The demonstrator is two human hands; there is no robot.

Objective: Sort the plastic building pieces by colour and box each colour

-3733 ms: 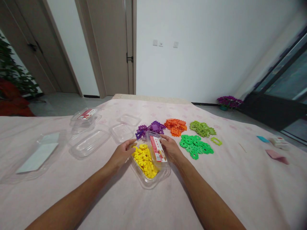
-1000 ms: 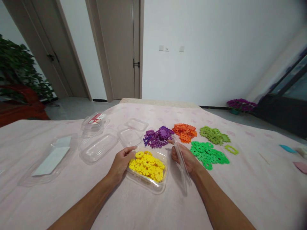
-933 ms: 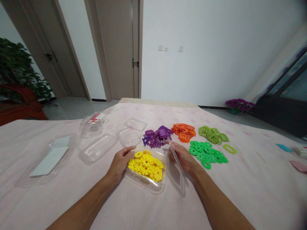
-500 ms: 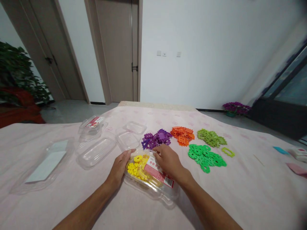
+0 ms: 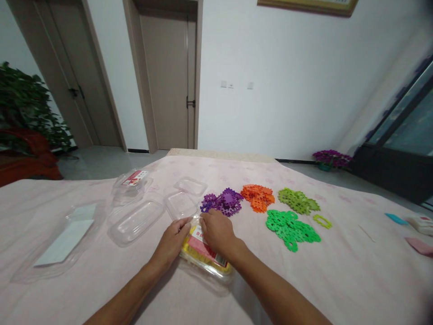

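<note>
A clear plastic box of yellow pieces [image 5: 204,261] lies on the pink cloth in front of me, its lid with a red and white label down over it. My left hand [image 5: 171,243] grips the box's left end, fingers curled round the rim. My right hand [image 5: 216,231] lies on top of the lid, fingers bent and pressing on its far edge. Just beyond my right hand lies a heap of purple pieces [image 5: 222,202].
Orange [image 5: 257,196], olive green [image 5: 297,200] and bright green [image 5: 291,226] heaps lie to the right. Empty clear boxes and lids [image 5: 135,221] sit to the left, one holding a white sheet [image 5: 64,237]. Small items [image 5: 421,222] lie at the far right edge.
A second ago the box stood open with my right hand holding the lid upright beside it. The lid has swung over the yellow pieces and my right hand now presses on it.
</note>
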